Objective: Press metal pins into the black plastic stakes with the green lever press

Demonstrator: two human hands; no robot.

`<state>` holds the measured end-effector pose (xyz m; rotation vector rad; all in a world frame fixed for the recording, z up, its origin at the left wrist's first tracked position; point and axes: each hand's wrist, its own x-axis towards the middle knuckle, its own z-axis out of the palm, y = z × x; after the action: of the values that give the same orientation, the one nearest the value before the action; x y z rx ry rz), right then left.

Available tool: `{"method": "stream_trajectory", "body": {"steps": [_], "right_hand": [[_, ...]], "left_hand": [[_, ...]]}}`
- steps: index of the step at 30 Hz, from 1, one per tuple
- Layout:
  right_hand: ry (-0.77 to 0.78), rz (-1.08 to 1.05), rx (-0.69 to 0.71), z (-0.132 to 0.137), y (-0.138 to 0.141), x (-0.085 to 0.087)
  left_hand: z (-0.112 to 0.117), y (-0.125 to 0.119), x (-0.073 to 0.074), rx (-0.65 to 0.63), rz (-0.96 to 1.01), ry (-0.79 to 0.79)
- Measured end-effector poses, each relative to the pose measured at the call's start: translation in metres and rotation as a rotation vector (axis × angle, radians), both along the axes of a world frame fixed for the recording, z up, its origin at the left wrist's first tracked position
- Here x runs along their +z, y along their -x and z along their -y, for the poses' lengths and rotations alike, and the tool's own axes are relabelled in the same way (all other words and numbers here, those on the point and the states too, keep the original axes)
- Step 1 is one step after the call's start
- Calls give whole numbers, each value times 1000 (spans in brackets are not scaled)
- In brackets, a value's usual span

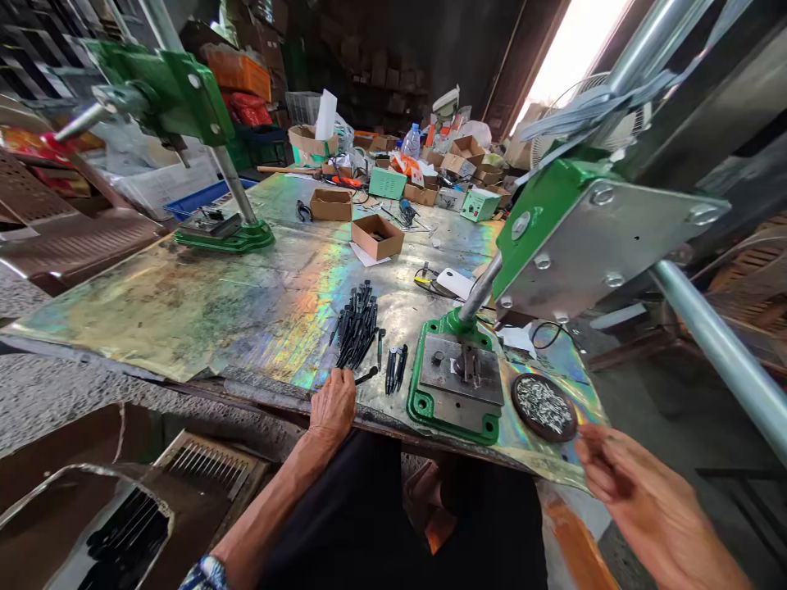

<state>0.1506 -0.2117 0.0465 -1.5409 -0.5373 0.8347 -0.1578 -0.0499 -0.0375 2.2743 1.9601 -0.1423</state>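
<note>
My left hand [333, 403] rests on the table's front edge, its fingers closed on a black plastic piece [367, 376]. Just beyond it lies a pile of black plastic pieces [357, 326], and a few more black pieces [395, 368] lie beside the green press base [456, 378]. My right hand [620, 479] hovers off the table's right corner, fingers loosely curled with nothing visible in them, close to a round dark dish of small metal pins [544, 406]. The green press head [590, 233] looms above the base.
The table [215, 303] is covered in iridescent foil. A second green press [225, 231] stands at the far left. Cardboard boxes [376, 236], tools and clutter fill the far end. A box of black parts [126, 537] sits below left of me. A steel lever bar [719, 344] crosses at right.
</note>
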Motion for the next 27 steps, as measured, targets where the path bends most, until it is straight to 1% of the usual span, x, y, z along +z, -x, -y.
{"method": "stream_trajectory", "body": {"steps": [2,3,6,10,13,16,19,23,25,27], "right_hand": [[12,-10,29,-8,-7,-13],[19,31,40,-12,-10,-19],[74,259,66,-20,-23,-41],[200,471,75,-30,-43,-72],[319,665,106,-35,-54,-90],[432,857,141,-38,-58,-99],[524,1013,190,-41,-58,-103],[610,1150,242,-46,-61,-107],[641,1190,258,-49,-63,-110],[656,1215,272,-52,-65,-112]], "left_hand": [[-2,0,2,-23,-14,24],[-3,0,3,-38,-20,36],[-7,3,4,-87,-45,62],[-11,8,0,-163,-64,61],[-11,9,-2,-164,-24,35],[-9,9,0,-119,39,12],[-8,6,-2,-87,163,-28],[-14,1,-11,10,464,-115],[-18,-2,-16,63,634,-138],[-21,-4,-21,95,761,-147]]}}
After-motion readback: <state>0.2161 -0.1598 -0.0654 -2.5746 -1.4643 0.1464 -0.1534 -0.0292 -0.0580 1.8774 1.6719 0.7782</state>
